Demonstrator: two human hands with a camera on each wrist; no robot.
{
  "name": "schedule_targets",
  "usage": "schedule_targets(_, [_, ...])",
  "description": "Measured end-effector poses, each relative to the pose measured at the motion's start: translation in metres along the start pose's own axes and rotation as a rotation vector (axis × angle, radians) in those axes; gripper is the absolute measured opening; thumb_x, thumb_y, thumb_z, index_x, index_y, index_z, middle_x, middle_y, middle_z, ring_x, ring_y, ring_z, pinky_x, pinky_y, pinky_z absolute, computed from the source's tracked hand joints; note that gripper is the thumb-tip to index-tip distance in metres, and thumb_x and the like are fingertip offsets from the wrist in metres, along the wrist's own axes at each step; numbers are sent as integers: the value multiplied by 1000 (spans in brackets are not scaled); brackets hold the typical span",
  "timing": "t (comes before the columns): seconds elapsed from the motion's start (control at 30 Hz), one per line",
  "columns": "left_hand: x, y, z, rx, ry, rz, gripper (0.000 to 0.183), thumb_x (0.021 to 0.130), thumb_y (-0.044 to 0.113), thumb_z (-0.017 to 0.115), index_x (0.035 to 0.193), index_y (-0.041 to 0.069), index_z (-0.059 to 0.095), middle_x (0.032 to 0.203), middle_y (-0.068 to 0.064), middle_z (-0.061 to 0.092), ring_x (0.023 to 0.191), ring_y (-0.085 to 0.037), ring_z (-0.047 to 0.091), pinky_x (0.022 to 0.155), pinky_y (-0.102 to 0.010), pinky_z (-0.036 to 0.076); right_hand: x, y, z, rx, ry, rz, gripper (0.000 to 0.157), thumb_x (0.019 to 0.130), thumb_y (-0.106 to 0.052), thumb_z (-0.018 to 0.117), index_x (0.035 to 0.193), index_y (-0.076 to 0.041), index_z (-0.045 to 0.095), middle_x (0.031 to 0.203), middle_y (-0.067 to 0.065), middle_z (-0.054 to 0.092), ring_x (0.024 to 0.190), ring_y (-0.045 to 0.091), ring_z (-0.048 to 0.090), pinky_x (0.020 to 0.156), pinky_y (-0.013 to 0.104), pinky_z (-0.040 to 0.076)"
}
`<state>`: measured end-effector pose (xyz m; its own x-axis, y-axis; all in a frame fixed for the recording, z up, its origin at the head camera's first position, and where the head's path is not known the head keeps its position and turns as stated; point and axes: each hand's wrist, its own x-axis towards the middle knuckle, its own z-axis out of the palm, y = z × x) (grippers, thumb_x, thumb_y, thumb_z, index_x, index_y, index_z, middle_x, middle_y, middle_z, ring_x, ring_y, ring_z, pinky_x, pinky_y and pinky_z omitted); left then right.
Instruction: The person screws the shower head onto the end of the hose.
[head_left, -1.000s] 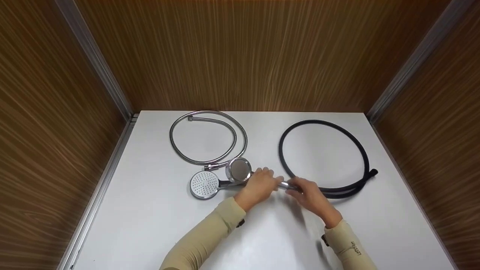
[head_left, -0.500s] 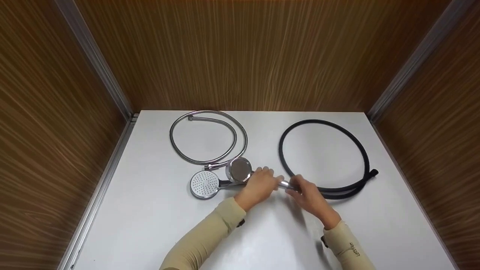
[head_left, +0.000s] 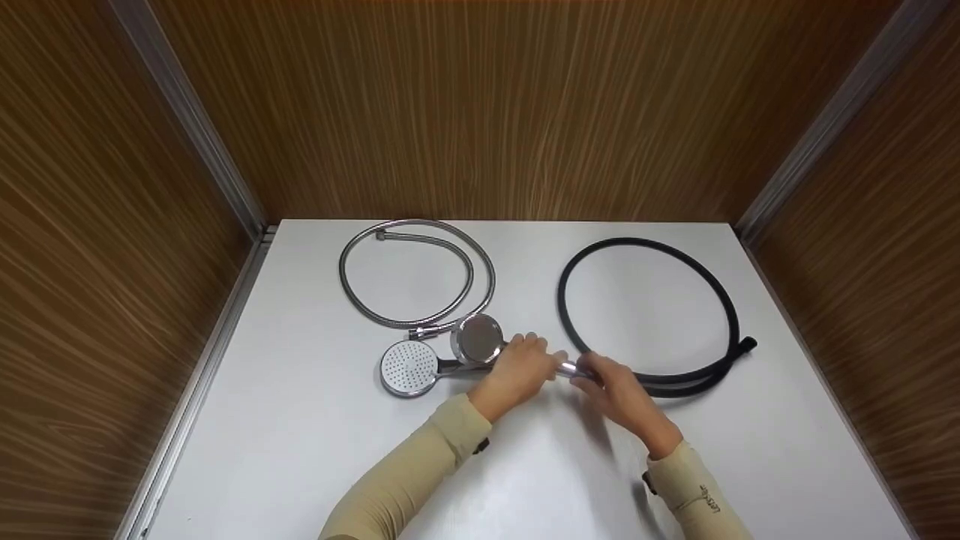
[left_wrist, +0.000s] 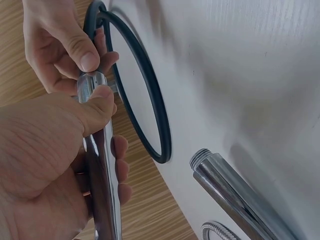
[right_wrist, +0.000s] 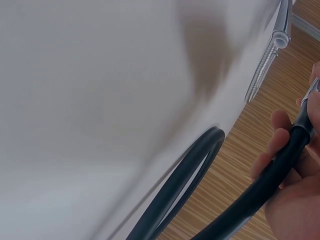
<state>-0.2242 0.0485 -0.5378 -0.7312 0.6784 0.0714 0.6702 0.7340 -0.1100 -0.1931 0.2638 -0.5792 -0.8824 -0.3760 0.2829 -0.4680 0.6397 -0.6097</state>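
1. I am working at a white bench (head_left: 300,450), and wood-grained panels are enclosing it: a back wall (head_left: 480,112), a left wall (head_left: 97,247) and a right wall (head_left: 870,247).
2. A grey metal left strip (head_left: 189,112) and a matching right strip (head_left: 832,112) are running up the rear corners, while a metal rail (head_left: 190,409) is lining the bench's left edge.
3. The bench is catching a soft glare toward the front, and blurred shadows are falling near my right forearm.
4. The fingers of my left hand (head_left: 519,371) are curling round the handle of a chrome shower head (head_left: 478,339) at the middle of the bench; I am holding that handle off the surface.
5. The fingers of my right hand (head_left: 616,386) are gripping one end of a black hose (head_left: 562,296) against the handle's tip; its loop is spreading across the bench's right side.
6. A perforated shower head (head_left: 409,368) is lying just left of the held one, its threaded handle resting on the bench.
7. A steel hose (head_left: 492,277) is lying coiled behind both, toward the back wall.
8. Tan sleeves (head_left: 412,469) are covering my forearms.
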Motion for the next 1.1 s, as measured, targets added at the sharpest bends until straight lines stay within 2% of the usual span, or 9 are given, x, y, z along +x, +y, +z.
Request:
schedule_targets(0.17, [0,0,2,-1,-3,5,23,98,36,69,120,28,68,102,0,73,94,-19,62,85,-31,49,0,-2,0,-23,-7,26,15,96,-10,76,107,-13,67,89,-6,61,78,10,53,70,27,47])
schedule_targets(0.37, [0,0,1,19,-5,8,24,98,37,69,121,29,67,102,0,73,95,-18,62,87,-32,49,0,-3,3,-54,-32,105,28,95,-10,78,118,-10,62,94,-1,65,79,12,54,72,30,50])
schedule_targets(0.63, [0,0,0,12,-13,7,23,99,38,68,120,28,68,102,1,73,96,-19,63,85,-31,50,-1,-2,3,-72,-5,38,21,94,-7,78,107,-15,63,92,-5,64,80,11,54,72,30,51])
schedule_targets(0.9, [1,0,2,6,-37,5,22,99,38,67,119,29,67,102,0,73,94,-18,62,85,-30,49,-2,-1,4,-87,-9,32,16,95,-11,77,107,-15,67,94,-5,66,81,11,55,74,33,51])
schedule_targets(1.1, [1,0,1,1,-51,2,23,100,38,66,121,29,67,103,0,73,95,-18,62,86,-30,49,-2,-1,4,-121,-11,37,16,98,-14,74,114,-13,70,97,-1,69,85,13,60,77,38,55])
